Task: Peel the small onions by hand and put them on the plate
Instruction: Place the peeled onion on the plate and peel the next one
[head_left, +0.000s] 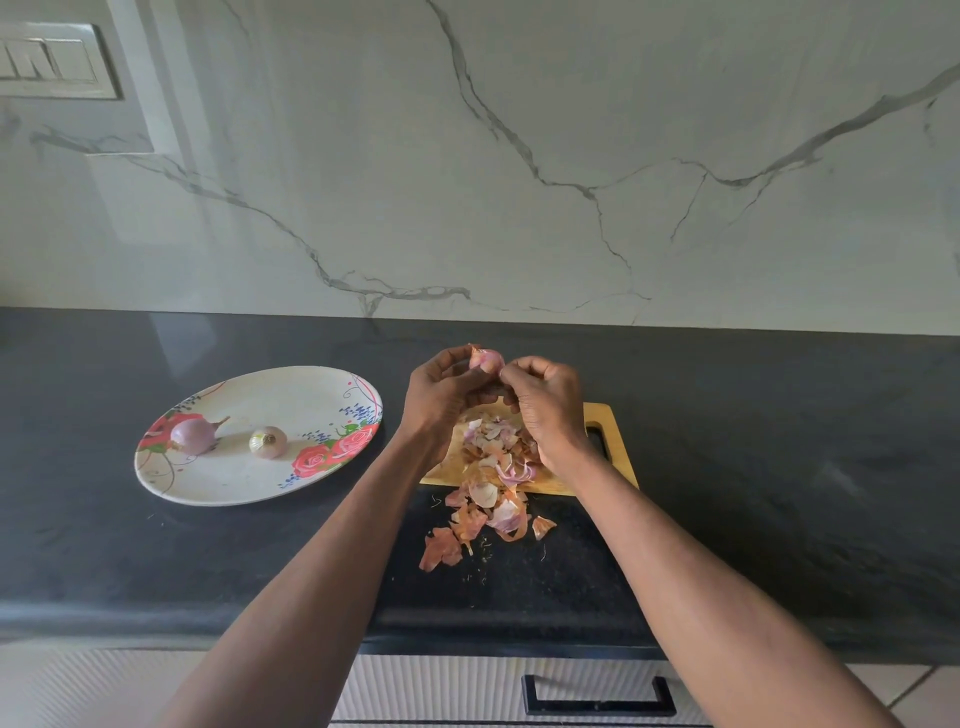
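**Clerk:** Hands, two, raised above the chopping board (615, 441). Left hand (441, 400) curls round a small onion (485, 359) and holds it up at the fingertips. Right hand (545, 402) has its fingers bent in against the onion's side, apparently pinching a bit of skin; the pinch itself is hidden behind the knuckles.

**Checker:** Location of the other stock?

**Clerk:** Plate (260, 493), flowered, on the dark counter (779, 467) well to the left of the hands. On it: one purple onion (193, 435) and one paler onion (267, 441), near each other but apart. Loose peels (493, 483) are heaped on the board and spill off its near edge onto the counter.

**Checker:** Risks?

**Clerk:** Item one: the bulb looks smooth where bared, so a hard tug on the skin could pop it out of the left hand's grip and send it rolling on the counter. Item two: skin tearing short, leaving scraps stuck on. Item three: more peel drifting off the board.

**Checker:** Orientation of the held onion?

**Clerk:** Long axis roughly upright, leaning a little left; a tip of dry skin points up and away at the top. Which end that is, I cannot tell.
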